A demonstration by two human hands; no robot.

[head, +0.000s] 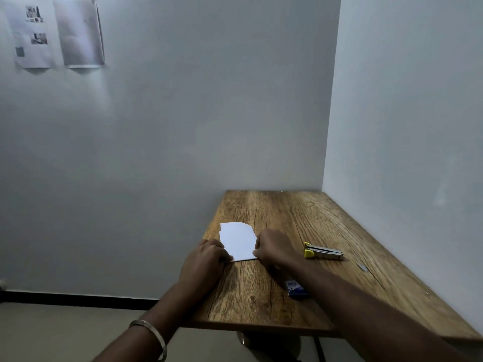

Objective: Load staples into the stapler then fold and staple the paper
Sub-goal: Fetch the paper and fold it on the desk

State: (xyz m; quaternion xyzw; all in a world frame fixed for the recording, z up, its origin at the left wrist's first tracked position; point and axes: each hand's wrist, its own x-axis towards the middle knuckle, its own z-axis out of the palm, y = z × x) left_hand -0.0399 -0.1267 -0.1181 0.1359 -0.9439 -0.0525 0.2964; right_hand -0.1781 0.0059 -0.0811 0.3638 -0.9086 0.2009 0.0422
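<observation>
A white paper [239, 241] lies folded on the wooden table [300, 220], its far edge doubled over. My left hand [203, 262] grips the paper's near left corner with curled fingers. My right hand [274, 248] pinches the near right corner. A small silver stapler [324, 252] with yellow ends lies on the table to the right of my right hand, untouched. A blue staple box [296, 290] sits nearer me, partly hidden under my right forearm.
A small silvery strip [362, 267] lies on the table right of the stapler. Walls close off the table's far and right sides. Two printed sheets [55, 32] hang on the wall at upper left. The floor drops away left of the table.
</observation>
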